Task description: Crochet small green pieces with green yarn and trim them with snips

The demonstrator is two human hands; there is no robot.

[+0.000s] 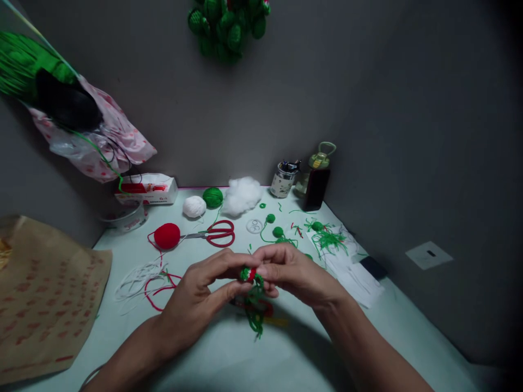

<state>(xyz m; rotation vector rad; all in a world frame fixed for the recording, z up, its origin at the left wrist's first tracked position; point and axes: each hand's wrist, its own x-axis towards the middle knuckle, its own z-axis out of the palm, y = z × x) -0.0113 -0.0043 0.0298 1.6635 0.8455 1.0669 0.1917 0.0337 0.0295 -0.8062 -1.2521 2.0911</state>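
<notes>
pinching a small crochet piece [248, 274] between both hands above the table [122, 332]: left hand [196, 299] thumb and forefinger closed on it, right hand [294, 272] likewise. judged light, soft, squashy; loose green yarn tails [255, 318] snag easily, so grip the firm stitched body

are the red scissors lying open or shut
Shut: the red scissors lie flat on the table, blades closed into one thin line pointing toward the red yarn ball, handle loops close together.
</notes>
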